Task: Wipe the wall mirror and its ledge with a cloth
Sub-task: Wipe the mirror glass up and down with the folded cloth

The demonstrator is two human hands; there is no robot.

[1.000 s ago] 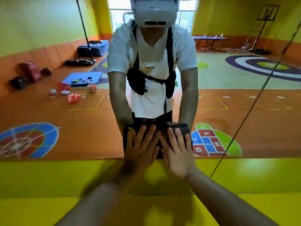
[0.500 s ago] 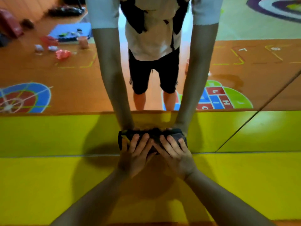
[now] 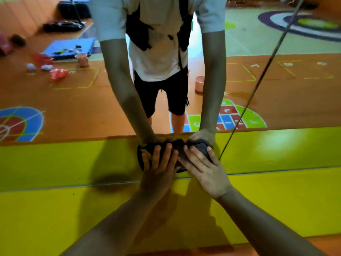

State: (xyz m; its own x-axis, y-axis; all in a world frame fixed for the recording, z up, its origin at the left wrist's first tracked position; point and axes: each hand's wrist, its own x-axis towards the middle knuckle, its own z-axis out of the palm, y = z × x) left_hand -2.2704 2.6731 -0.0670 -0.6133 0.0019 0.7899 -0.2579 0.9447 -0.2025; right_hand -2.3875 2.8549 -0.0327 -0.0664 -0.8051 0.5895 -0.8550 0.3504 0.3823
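Head view: left hand [image 3: 158, 169] and right hand [image 3: 206, 169] flat, fingers spread, pressing the dark cloth [image 3: 177, 146] on the mirror [image 3: 73, 100], mostly hiding it.

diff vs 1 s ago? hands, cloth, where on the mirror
Both hands, left hand and right hand, have slid the dark cloth down the mirror, from in front of the reflected waist to near the mirror's bottom edge, just above the yellow ledge. The view tilted down with them. Unchanged: both palms flat on the cloth, side by side; nothing let go.
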